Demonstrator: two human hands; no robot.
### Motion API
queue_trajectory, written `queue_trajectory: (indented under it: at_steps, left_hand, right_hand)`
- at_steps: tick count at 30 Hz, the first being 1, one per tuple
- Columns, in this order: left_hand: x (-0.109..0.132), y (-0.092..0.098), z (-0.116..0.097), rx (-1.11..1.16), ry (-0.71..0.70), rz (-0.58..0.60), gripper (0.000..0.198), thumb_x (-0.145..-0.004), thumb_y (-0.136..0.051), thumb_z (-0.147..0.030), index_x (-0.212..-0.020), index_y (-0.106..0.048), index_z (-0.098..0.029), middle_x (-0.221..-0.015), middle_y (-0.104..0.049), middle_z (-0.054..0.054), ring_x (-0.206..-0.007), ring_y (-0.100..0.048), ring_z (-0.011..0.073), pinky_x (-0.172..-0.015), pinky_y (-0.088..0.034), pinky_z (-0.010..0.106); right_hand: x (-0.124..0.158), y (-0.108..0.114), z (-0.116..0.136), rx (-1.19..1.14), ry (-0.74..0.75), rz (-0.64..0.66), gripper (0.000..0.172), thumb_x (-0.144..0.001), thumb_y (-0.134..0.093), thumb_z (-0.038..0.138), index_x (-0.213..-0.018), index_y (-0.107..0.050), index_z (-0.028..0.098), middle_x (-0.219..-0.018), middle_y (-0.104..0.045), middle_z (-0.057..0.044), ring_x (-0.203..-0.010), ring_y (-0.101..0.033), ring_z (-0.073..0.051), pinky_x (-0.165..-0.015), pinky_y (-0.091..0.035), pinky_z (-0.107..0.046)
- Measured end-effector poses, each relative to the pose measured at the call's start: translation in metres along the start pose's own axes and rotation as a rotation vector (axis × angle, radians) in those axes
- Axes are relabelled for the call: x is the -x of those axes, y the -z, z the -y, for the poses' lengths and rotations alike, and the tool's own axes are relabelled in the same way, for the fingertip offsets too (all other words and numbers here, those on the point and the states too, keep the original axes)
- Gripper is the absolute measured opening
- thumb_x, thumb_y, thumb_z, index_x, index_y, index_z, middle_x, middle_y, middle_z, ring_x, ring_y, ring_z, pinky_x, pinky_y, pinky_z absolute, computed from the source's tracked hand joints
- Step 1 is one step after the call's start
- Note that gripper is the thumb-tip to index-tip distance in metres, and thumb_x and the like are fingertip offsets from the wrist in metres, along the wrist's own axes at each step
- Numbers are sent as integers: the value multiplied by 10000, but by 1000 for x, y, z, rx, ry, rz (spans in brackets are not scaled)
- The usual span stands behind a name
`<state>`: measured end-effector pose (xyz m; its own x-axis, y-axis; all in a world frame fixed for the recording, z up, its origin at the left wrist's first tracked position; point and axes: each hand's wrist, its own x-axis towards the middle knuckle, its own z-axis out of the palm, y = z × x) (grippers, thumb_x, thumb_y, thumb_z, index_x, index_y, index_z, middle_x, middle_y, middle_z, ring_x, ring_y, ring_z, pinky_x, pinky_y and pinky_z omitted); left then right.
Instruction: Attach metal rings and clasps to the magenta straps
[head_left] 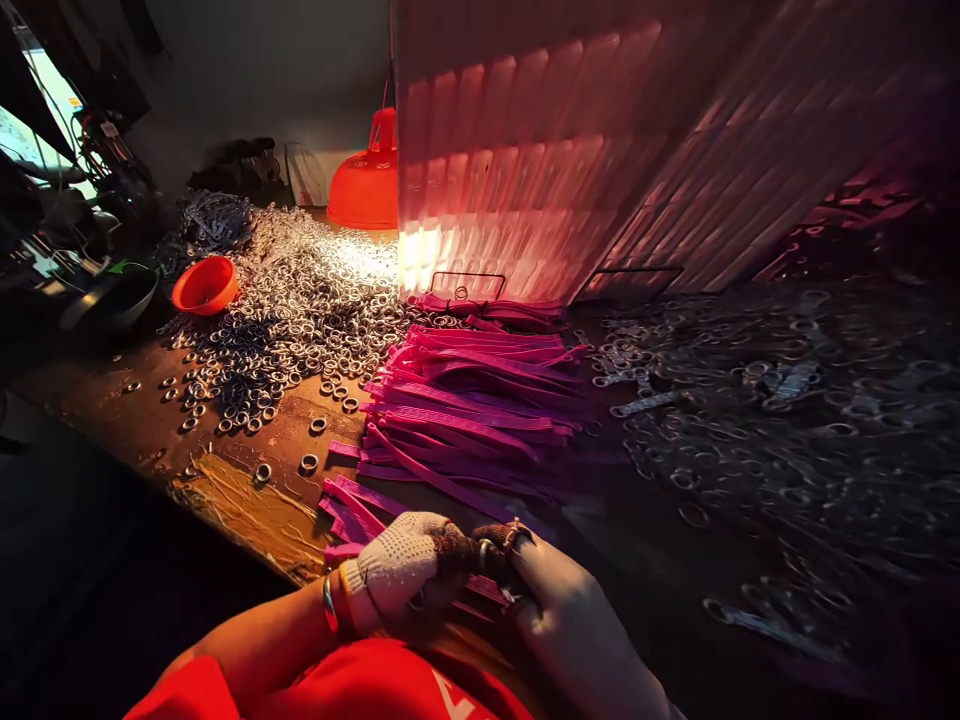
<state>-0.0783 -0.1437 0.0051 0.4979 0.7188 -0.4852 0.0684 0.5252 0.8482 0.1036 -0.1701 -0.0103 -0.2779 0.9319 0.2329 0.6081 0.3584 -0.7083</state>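
My left hand (pixel 409 555), in a pale dotted glove with dark fingertips, is closed, and what its fingers pinch is hidden. Against it, my right hand (pixel 551 585) has its dark-covered fingertips curled round a small metal ring (pixel 486 553). Both hands meet low in the middle of the head view. Just beyond them lies a pile of pink-purple flat straps (pixel 465 420). A few more strap ends (pixel 349 510) stick out left of my gloved hand.
A large heap of metal rings (pixel 300 310) covers the left of the worktable (pixel 292 410), with a red bowl (pixel 205 285) at its edge. A red lamp (pixel 365 185) lights it. Corrugated panels (pixel 510 170) stand behind the straps. Ringed strips (pixel 780 400) spread on the right.
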Motion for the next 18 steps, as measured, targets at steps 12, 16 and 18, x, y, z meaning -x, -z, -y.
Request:
queue_trajectory:
  at_steps: [12,16,18]
  left_hand:
    - [-6,-8,14,37,61,40,374,-839,-640,-514,-784,-472,-186,-532,-444,-69,-410,-333,59,-400,-233,191]
    - [-10,-6,14,343,29,-32,322,-840,-667,-429,-782,-476,-177,-558,-448,-67,-394,-328,40,-377,-235,171]
    - [-11,4,5,486,51,-21,272,-810,-694,-354,-788,-493,-172,-560,-421,-77,-376,-288,32,-344,-193,166]
  right_hand:
    - [23,-5,13,503,-52,50,111,-641,-549,106,-696,-608,182,-725,-642,-73,-642,-561,-198,-596,-322,-297]
    - [17,-14,9,219,-184,62,138,-783,-503,146,-778,-638,174,-718,-670,-61,-636,-578,-188,-579,-341,-273]
    - [0,-14,9,49,-245,59,203,-889,-455,179,-840,-652,180,-742,-685,-41,-648,-591,-177,-590,-376,-260]
